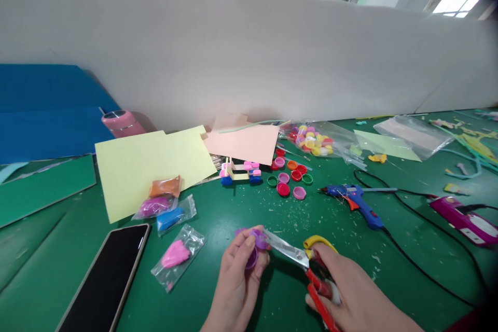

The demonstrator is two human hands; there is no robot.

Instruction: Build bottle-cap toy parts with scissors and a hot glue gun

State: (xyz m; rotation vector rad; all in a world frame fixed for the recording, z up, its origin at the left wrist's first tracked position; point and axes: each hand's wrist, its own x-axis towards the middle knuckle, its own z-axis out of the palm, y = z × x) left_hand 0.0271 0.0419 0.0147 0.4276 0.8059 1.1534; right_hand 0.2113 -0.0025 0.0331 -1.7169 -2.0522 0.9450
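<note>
In my left hand [238,275] I pinch a small purple piece [260,239] together with a purple bottle cap [251,259]. Scissors [290,250] with red and yellow handles are gripped in my right hand [350,285]. Their blades point left and reach the purple piece at my left fingertips; whether they cut into it is too small to tell. Beyond my hands, several loose caps in red, pink, green and orange, among them a red cap [283,189], lie on the green table. Left of these stands a small pink and blue wheeled model [241,171].
A blue glue gun [356,199] lies right, its cord running to a purple power strip [465,220]. Clay packets [177,257] and a phone [105,280] lie left. Behind are yellow card [136,161], a cap bag [311,141], a pink bottle [123,123] and a white partition [233,57].
</note>
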